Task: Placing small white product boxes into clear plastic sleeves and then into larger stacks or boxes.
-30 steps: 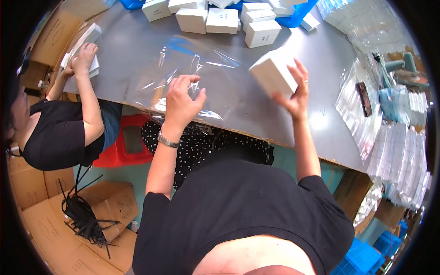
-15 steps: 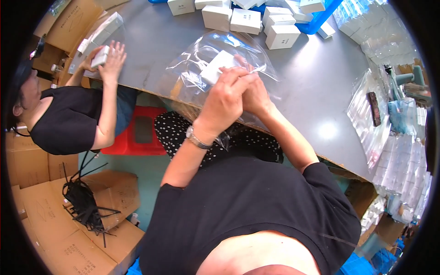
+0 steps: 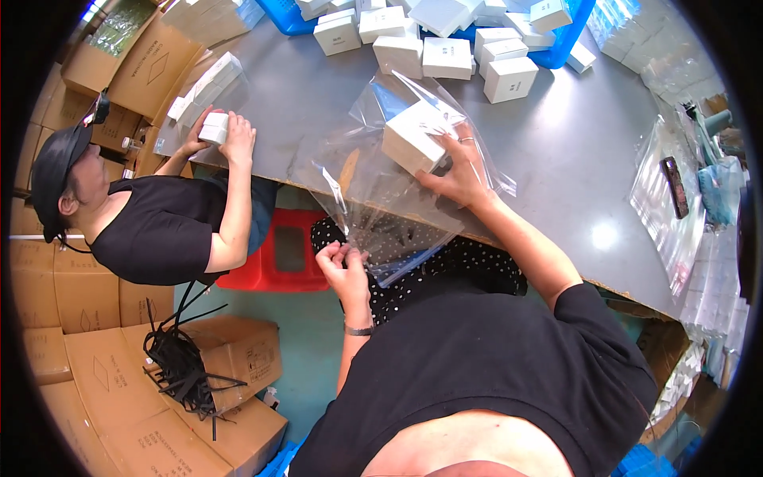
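A large clear plastic bag [image 3: 369,179] stretches from the tabletop over the table's near edge. Toward its far end lies a white box [image 3: 412,141], under or inside the film. My right hand [image 3: 461,172] grips the box's right side, thumb below and fingers on top. Film overlaps these fingers, so I cannot tell whether the hand is inside the bag. Lower and to the left, off the table edge, my left hand [image 3: 346,269] is closed, fingertips pinching the bag's near left edge.
Several white boxes [image 3: 447,58] are heaped around a blue crate [image 3: 579,28] at the back. A co-worker [image 3: 151,226] at the left handles small white boxes [image 3: 214,128]. Plastic sheets [image 3: 661,191] lie right, cartons [image 3: 103,350] and black straps [image 3: 179,358] lower left.
My hands were together over the bag; the left has moved down and left toward my lap, drawing the film out. My right hand has spread to grip the box. The view has shifted slightly.
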A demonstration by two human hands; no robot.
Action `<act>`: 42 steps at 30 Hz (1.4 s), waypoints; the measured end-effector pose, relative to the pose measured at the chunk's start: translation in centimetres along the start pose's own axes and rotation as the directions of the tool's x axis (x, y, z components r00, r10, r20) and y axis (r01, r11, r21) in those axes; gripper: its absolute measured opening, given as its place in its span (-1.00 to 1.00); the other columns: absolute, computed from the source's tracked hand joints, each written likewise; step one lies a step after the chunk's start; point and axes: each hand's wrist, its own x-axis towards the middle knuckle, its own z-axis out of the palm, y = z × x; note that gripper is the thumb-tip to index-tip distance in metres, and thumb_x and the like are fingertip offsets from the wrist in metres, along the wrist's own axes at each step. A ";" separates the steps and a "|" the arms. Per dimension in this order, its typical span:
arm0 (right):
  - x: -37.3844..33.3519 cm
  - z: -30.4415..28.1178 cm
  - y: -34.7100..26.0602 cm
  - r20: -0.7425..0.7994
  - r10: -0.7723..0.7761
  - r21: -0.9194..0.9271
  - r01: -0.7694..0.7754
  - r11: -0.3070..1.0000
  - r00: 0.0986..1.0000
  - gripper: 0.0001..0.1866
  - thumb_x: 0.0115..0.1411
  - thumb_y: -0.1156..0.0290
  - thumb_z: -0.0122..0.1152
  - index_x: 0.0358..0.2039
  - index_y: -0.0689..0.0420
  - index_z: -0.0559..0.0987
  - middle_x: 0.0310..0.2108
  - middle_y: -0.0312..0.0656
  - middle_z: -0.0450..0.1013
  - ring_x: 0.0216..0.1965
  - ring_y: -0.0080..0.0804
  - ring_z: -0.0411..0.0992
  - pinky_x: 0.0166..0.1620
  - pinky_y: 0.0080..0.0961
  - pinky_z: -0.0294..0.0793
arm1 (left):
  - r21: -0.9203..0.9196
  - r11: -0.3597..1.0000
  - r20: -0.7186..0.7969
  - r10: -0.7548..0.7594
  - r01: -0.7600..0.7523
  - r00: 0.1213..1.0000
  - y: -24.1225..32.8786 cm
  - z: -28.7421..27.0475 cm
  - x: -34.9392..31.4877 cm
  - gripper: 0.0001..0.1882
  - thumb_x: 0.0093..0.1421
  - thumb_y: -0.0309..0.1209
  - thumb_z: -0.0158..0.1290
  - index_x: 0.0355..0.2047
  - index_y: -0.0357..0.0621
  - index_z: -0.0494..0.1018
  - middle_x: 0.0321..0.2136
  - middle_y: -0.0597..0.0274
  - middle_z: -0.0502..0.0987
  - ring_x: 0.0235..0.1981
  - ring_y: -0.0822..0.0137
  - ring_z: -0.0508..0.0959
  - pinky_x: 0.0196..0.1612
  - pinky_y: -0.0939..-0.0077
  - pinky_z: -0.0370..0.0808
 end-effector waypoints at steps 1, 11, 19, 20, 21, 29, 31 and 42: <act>0.0 0.2 0.0 -0.011 0.022 0.004 -0.021 1.000 1.000 -0.28 -0.24 0.25 0.44 0.06 -0.04 0.54 0.05 0.12 0.31 0.09 0.12 0.32 0.13 -0.16 0.38 | -0.202 0.955 -0.030 -0.227 0.217 0.973 2.5 0.8 -0.3 -0.64 0.17 -0.66 0.07 -0.10 -0.16 0.19 -0.05 0.16 0.27 -0.17 0.33 0.46 -0.25 0.31 0.66; 2.6 2.5 -0.1 -0.057 0.256 0.036 -0.254 0.967 0.965 -0.18 -0.19 0.13 0.49 0.17 -0.03 0.46 0.27 0.08 0.20 0.30 0.03 0.15 0.28 -0.21 0.24 | 0.354 0.444 0.454 0.688 -0.823 0.566 5.3 0.0 -2.3 -0.58 -0.08 -0.79 0.16 -0.26 -0.02 0.46 0.05 0.02 0.15 -0.14 0.18 0.42 -0.08 0.27 0.45; 2.1 3.0 0.0 0.093 0.180 -0.115 -0.169 0.979 0.979 -0.15 -0.26 0.11 0.46 0.16 -0.13 0.47 0.28 0.13 0.14 0.23 0.08 0.25 0.24 -0.18 0.30 | 0.667 0.409 0.401 0.507 -0.622 0.763 5.5 -1.3 -0.1 -0.46 0.09 -0.72 -0.07 0.14 -0.32 0.38 0.22 -0.12 0.31 0.16 -0.09 0.36 0.11 0.15 0.35; 1.7 3.2 0.0 0.072 0.069 -0.156 -0.057 0.986 0.995 -0.15 -0.27 0.11 0.45 0.16 -0.14 0.48 0.28 0.13 0.14 0.25 0.09 0.23 0.25 -0.16 0.29 | 0.593 0.557 0.328 0.492 -0.581 0.806 5.2 -1.1 0.0 -0.42 0.13 -0.71 -0.09 0.22 -0.40 0.26 0.25 -0.15 0.26 0.23 -0.09 0.32 0.14 0.18 0.36; 1.4 3.6 0.0 0.056 -0.044 -0.198 0.054 0.979 0.997 -0.15 -0.28 0.11 0.44 0.16 -0.14 0.48 0.28 0.13 0.14 0.26 0.09 0.21 0.26 -0.14 0.27 | 0.594 0.559 0.325 0.492 -0.579 0.808 5.2 -1.0 -0.1 -0.42 0.13 -0.71 -0.09 0.22 -0.40 0.26 0.25 -0.15 0.26 0.23 -0.09 0.32 0.14 0.18 0.36; 7.0 7.4 0.8 0.047 -0.039 -0.149 0.045 0.988 0.998 -0.14 -0.25 0.13 0.46 0.19 -0.25 0.43 0.28 0.12 0.17 0.19 0.17 0.27 0.19 -0.08 0.36 | 0.464 0.395 0.633 0.478 -0.793 0.609 9.6 0.1 -2.8 -0.30 0.02 -0.76 -0.11 0.27 -0.32 0.25 0.27 -0.07 0.25 0.23 -0.01 0.36 0.16 0.29 0.43; 6.2 7.5 -0.7 0.106 -0.070 -0.269 0.097 0.958 0.992 -0.12 -0.27 0.12 0.48 0.18 -0.24 0.43 0.28 0.13 0.17 0.18 0.19 0.28 0.18 -0.07 0.36 | 0.456 0.387 0.649 0.471 -0.801 0.597 9.7 -0.7 -3.1 -0.27 0.00 -0.76 -0.12 0.27 -0.32 0.24 0.27 -0.07 0.25 0.22 -0.02 0.38 0.14 0.29 0.45; 7.0 11.0 1.6 0.172 -0.350 -0.323 0.389 0.863 0.921 -0.18 -0.04 0.08 0.30 0.23 0.15 0.33 0.23 0.14 0.20 0.28 0.04 0.13 0.34 -0.10 0.07 | 0.352 0.538 0.729 0.355 -0.766 0.585 11.1 -1.3 -3.0 -0.28 -0.03 -0.76 -0.12 0.24 -0.24 0.32 0.21 -0.05 0.35 0.17 -0.03 0.43 0.15 0.24 0.44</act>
